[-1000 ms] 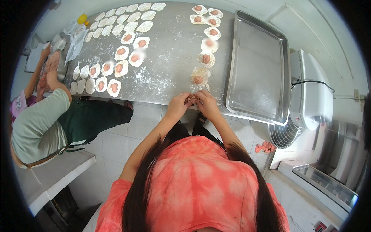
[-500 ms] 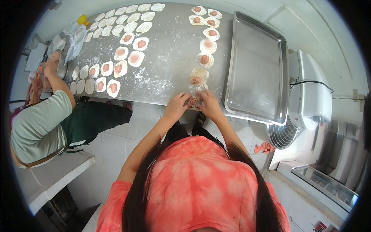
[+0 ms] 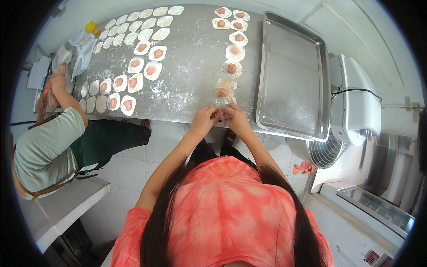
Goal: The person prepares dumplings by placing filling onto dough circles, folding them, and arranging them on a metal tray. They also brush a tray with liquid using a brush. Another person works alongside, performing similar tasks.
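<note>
I take the steel desk (image 3: 187, 66) as landmark; it is dusted with flour and spans the upper part of the view. On its right end lies a large metal tray (image 3: 291, 75), bare. Right of the desk stands a white machine (image 3: 356, 102) with a fan grille below it. At the desk's left end a co-worker (image 3: 44, 142) leans in, one hand among plastic bags. Two groups of filled dough rounds (image 3: 133, 82) lie left of the desk's centre, and a column of filled rounds (image 3: 231, 49) runs from the far edge toward me. At the desk's near edge, just below that column, my left hand (image 3: 203, 120) and right hand (image 3: 235, 119) are pressed together, both pinching one wrapper with filling (image 3: 221, 114). It lies directly between the fingertips, equally near each hand. I cannot tell its long axis.
</note>
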Motion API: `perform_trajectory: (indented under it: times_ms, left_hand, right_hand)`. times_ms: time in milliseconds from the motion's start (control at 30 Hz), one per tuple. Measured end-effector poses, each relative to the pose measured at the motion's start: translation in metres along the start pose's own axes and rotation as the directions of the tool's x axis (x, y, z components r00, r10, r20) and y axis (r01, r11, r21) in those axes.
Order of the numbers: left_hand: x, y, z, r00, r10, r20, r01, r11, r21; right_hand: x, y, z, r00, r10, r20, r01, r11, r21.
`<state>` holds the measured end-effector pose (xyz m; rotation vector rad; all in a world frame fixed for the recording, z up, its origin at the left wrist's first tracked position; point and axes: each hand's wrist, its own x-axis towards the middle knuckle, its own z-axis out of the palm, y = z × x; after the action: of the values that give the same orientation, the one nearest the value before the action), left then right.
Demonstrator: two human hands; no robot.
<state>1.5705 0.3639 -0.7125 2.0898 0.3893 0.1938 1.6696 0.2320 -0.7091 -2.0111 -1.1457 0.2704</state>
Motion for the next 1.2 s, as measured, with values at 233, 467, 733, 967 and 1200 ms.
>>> perform_trajectory:
  times_ms: [233,467,733,967,1200]
  left_hand:
    - [0.004,0.008,-0.001,0.999,0.039,0.004,-0.039,0.999,0.021]
    - [0.006,0.005,0.002,0.992,0.109,-0.064,-0.104,0.992,0.076]
    - [0.011,0.003,0.003,1.000,-0.025,0.001,0.025,0.999,0.020]
    - [0.013,0.002,0.005,0.999,-0.039,0.007,0.040,0.997,-0.059]
    - [0.007,-0.010,0.006,0.991,-0.131,-0.024,0.128,0.987,-0.098]
  right_hand:
    - [-0.007,-0.002,0.005,0.988,0.156,-0.011,-0.156,0.988,-0.022]
    - [-0.004,-0.003,-0.001,0.982,0.185,-0.025,-0.185,0.983,-0.012]
    - [0.004,-0.005,-0.003,0.993,0.072,-0.093,-0.076,0.996,-0.037]
    - [0.006,-0.010,0.005,0.984,0.170,-0.048,-0.172,0.984,-0.049]
    - [0.009,-0.026,0.001,0.988,0.132,-0.076,-0.137,0.988,-0.067]
